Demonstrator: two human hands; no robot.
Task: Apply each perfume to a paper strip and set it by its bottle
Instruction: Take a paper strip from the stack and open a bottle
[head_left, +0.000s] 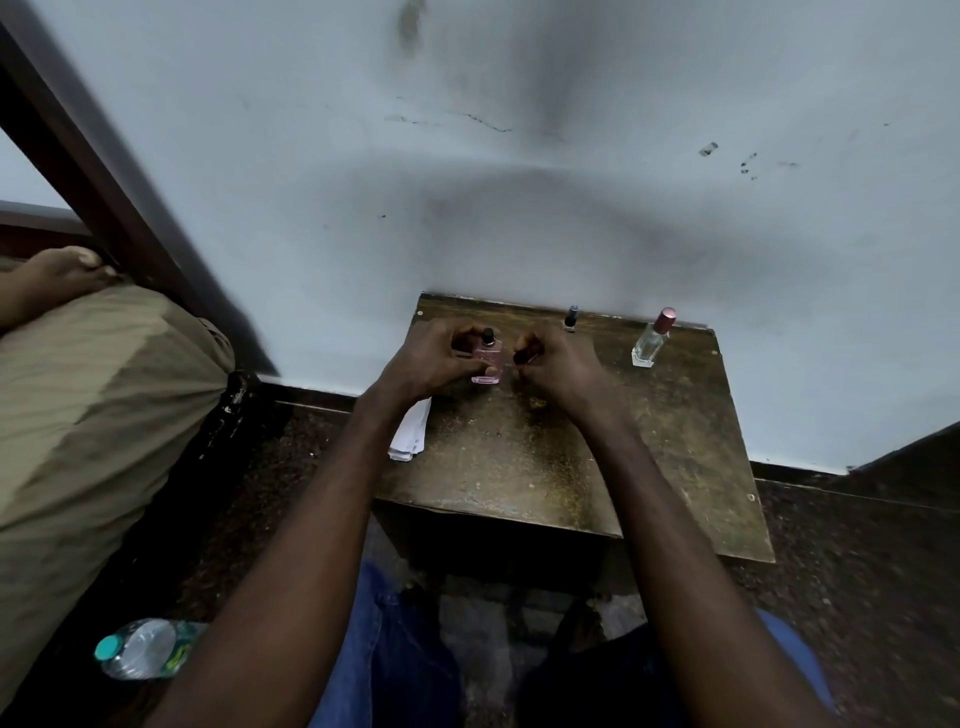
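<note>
Left hand (423, 361) gripped the pink bottle (488, 357), right hand (563, 361) pinched a small dark piece (521, 357); a forearm sweep could knock the overhanging paper strips (410, 434) off the counter (571, 467).

A worn brown table (571, 467) stands against a pale, scuffed wall (311, 156). Left of it, on the dark speckled floor (857, 571), sits a plastic water bottle (143, 649) with a teal cap. Beside that is a tan-sheeted bed (78, 389) with someone's foot (57, 270) resting on it.

No legible text on anything here
</note>
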